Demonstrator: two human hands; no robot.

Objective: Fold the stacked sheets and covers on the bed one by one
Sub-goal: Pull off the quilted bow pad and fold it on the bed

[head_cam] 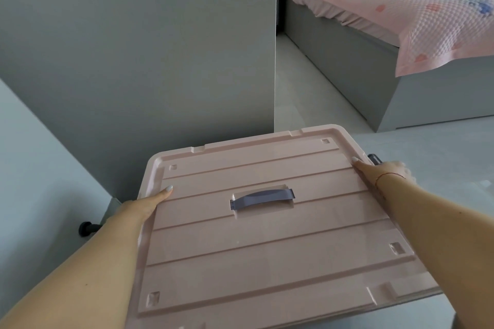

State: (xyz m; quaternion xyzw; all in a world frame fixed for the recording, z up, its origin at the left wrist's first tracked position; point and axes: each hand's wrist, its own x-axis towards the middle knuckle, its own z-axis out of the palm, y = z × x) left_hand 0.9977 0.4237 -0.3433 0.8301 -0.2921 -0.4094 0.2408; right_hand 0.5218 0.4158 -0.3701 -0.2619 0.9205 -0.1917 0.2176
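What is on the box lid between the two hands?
Only the grey handle on the pink lid, midway between left hand and right hand, head view.

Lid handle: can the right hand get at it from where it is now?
Probably yes. The grey handle lies bare in the middle of the pink lid, but the right hand grips the lid's edge and must let go first.

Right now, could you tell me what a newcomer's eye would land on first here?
First the big pink storage box lid low in the middle, with its grey handle, gripped at its sides by the left hand and right hand. Next the pink patterned bedspread on the bed at upper right.
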